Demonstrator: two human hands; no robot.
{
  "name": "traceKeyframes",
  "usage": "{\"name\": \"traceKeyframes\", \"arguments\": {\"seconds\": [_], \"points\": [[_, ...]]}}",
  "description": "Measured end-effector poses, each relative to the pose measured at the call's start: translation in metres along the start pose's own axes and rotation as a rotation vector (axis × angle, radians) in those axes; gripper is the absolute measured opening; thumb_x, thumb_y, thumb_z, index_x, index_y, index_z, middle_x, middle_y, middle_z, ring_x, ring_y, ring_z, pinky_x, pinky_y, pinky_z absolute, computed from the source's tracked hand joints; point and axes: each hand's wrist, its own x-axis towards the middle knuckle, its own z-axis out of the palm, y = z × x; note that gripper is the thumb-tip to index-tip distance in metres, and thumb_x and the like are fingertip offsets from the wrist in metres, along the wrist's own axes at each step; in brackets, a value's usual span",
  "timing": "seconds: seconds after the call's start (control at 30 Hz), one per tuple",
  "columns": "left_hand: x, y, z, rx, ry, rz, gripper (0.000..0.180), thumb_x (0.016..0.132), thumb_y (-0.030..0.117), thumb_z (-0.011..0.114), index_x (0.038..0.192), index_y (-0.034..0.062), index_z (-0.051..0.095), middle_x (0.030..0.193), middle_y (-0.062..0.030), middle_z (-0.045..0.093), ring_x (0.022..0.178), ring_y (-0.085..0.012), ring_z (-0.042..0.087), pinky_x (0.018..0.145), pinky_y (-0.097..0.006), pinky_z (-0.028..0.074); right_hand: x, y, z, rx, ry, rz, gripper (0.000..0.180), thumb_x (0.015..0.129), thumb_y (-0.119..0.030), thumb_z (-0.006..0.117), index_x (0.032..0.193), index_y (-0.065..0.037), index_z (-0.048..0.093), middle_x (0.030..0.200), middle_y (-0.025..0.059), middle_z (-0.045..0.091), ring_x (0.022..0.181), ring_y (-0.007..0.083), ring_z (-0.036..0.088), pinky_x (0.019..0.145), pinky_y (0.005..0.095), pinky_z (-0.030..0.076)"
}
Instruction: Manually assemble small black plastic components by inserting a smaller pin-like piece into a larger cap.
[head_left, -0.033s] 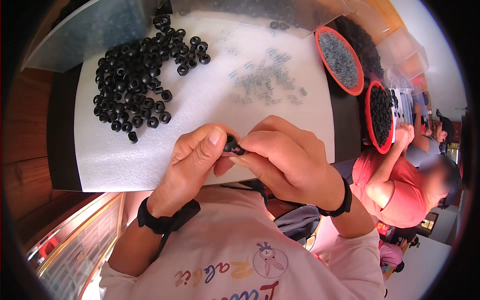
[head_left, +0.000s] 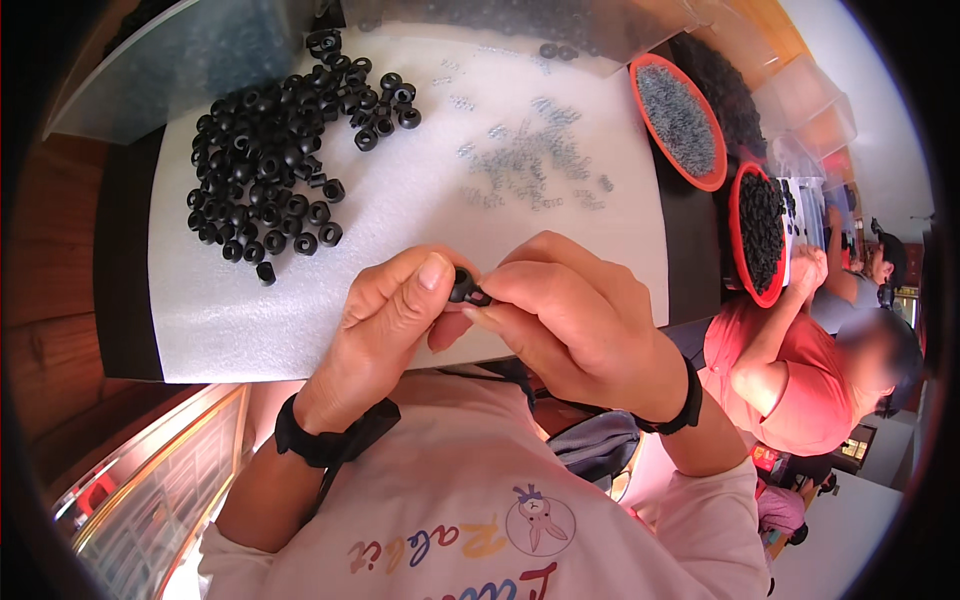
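Note:
Between my two hands, above the front part of the white foam sheet [head_left: 400, 215], is a small black ball-shaped cord lock [head_left: 461, 286]. My left hand [head_left: 385, 310] pinches it with thumb and fingers from the left. From the right, my right hand [head_left: 575, 310] closes thumb and forefinger on a small dark piece [head_left: 482, 298] against the cord lock; the fingertips partly cover it. A pile of black cord lock bodies [head_left: 265, 165] with holes lies to the left on the sheet. Small metal springs [head_left: 530, 160] are scattered right of the pile.
A red-rimmed bowl of springs [head_left: 680, 120] stands at the back right, with a red bowl of small black parts [head_left: 760, 235] nearer. Clear plastic bins [head_left: 200, 70] line the far edge. A co-worker in a red shirt [head_left: 780, 380] sits at the right.

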Motion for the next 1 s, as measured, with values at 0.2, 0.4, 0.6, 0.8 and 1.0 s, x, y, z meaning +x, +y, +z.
{"name": "traceKeyframes", "arguments": {"seconds": [0.2,0.4,0.6,0.8,1.0], "points": [[0.000,-0.001,0.000,0.004,-0.030,0.021,0.043,0.101,0.040,0.040,0.090,0.0023,0.058,0.071,0.0014,0.047,0.066,-0.0070,0.041,0.062,-0.022,0.034,-0.004,-0.003,0.000,-0.041,0.075,-0.011,0.022,0.077,0.007,0.067,0.097,0.001,0.058,0.079,0.0127,0.060,0.061,0.0190,0.058,0.052,0.0261,0.044],[0.000,0.001,0.002,-0.006,-0.030,0.032,0.043,0.101,0.040,0.040,0.089,0.0026,0.058,0.070,0.0014,0.046,0.066,-0.0077,0.040,0.061,-0.022,0.033,-0.006,-0.010,-0.003,0.021,0.091,0.120,0.021,0.077,0.010,0.064,0.095,0.002,0.058,0.079,0.0100,0.058,0.063,0.0141,0.056,0.055,0.0236,0.044],[-0.001,0.002,0.004,-0.008,-0.020,0.027,0.044,0.102,0.040,0.039,0.089,0.0028,0.057,0.070,0.0017,0.046,0.065,-0.0076,0.040,0.061,-0.022,0.034,-0.007,-0.012,-0.003,0.113,0.084,0.203,0.021,0.076,0.010,0.062,0.095,0.000,0.058,0.077,0.0083,0.055,0.061,0.0141,0.054,0.053,0.0245,0.043],[0.000,0.001,0.004,0.002,0.000,0.012,0.045,0.101,0.042,0.039,0.088,0.0032,0.057,0.069,0.0018,0.045,0.064,-0.0072,0.040,0.060,-0.022,0.034,-0.004,-0.011,-0.001,0.114,0.106,0.194,0.025,0.074,0.011,0.061,0.095,-0.002,0.057,0.076,0.0082,0.054,0.059,0.0169,0.055,0.051,0.0263,0.043],[0.001,-0.001,0.002,0.018,-0.011,-0.005,0.045,0.101,0.042,0.039,0.088,0.0031,0.057,0.069,0.0011,0.046,0.065,-0.0070,0.041,0.060,-0.022,0.034,-0.004,-0.011,0.000,0.106,0.101,0.196,0.023,0.075,0.009,0.062,0.095,-0.001,0.057,0.075,0.0085,0.055,0.058,0.0173,0.055,0.050,0.0271,0.043]]}}
